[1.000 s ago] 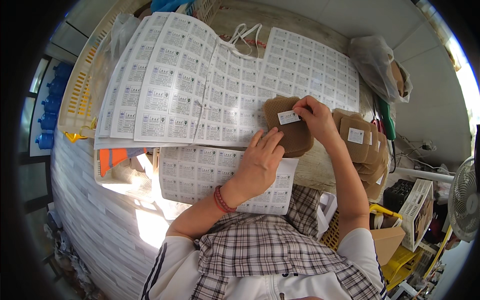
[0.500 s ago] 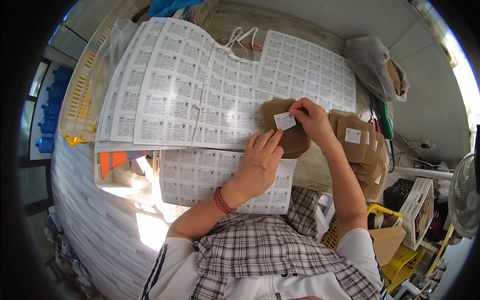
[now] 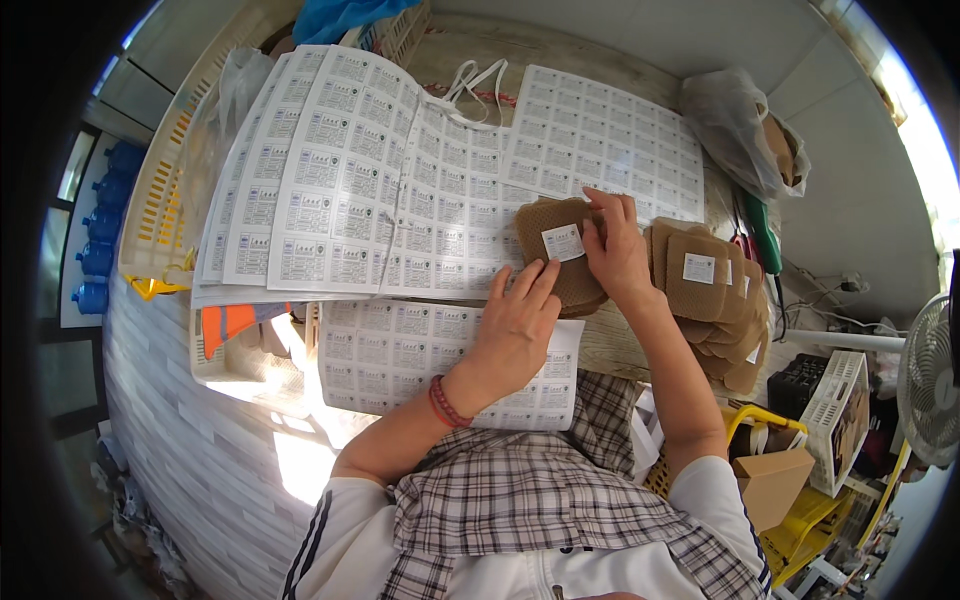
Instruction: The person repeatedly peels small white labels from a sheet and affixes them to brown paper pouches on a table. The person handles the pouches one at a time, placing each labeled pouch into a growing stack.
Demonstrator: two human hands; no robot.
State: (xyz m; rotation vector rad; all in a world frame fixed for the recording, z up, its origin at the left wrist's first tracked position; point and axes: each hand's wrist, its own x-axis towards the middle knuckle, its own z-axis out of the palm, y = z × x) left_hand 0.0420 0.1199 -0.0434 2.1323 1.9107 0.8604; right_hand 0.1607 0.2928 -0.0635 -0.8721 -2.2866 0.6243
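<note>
A small stack of brown textured pads (image 3: 542, 217) with rounded corners lies in front of me, and a white printed label (image 3: 563, 242) sits flat on the top one. My left hand (image 3: 512, 335) has its fingers stretched out, their tips at the pad's lower left edge beside the label. At the right edge is my right hand (image 3: 622, 250), thumb near the label and fingers bent around the pad's upper right side; their undersides are hidden. To the right, more brown pads (image 3: 697, 292) lie in an overlapping pile, several bearing white labels.
Printed label sheets (image 3: 340, 170) cover the left of the table, with another sheet (image 3: 600, 130) behind and one (image 3: 400, 350) at the near edge over my lap. A plastic bag (image 3: 740, 130), green-handled tool (image 3: 762, 230), fan (image 3: 930, 385) and cream crate (image 3: 160, 200) stand around.
My right hand has let go of the label's corner and shifted to the pad's right edge. The label now lies flat. My left hand has barely moved.
</note>
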